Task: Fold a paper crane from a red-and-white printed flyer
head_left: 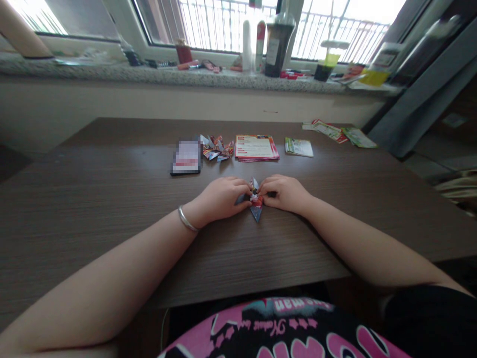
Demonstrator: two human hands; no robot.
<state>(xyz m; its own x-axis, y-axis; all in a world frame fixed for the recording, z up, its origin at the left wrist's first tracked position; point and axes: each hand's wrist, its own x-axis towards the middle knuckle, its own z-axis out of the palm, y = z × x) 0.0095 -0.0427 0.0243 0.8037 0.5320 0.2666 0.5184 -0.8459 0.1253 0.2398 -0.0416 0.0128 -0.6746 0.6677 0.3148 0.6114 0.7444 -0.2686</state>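
Note:
A small folded paper piece [256, 203], printed in red, white and grey-blue with a pointed lower tip, is between my two hands just above or on the table. My left hand [228, 196] pinches its left side with thumb and fingers. From the other side my right hand [285, 193] grips its right edge, the fingers bent inward. Beyond the hands lies a cluster of folded paper pieces [218, 149] in similar colours. To its right sits a stack of printed cards or paper sheets [256, 147] with red edges.
A phone-like dark-edged device [186, 157] with a blurred screen lies left of the cluster. A smaller paper stack [298, 147] and loose printed papers [330, 131] are at the right on the brown table [112, 199]. Bottles and small items crowd the stone windowsill [149, 75].

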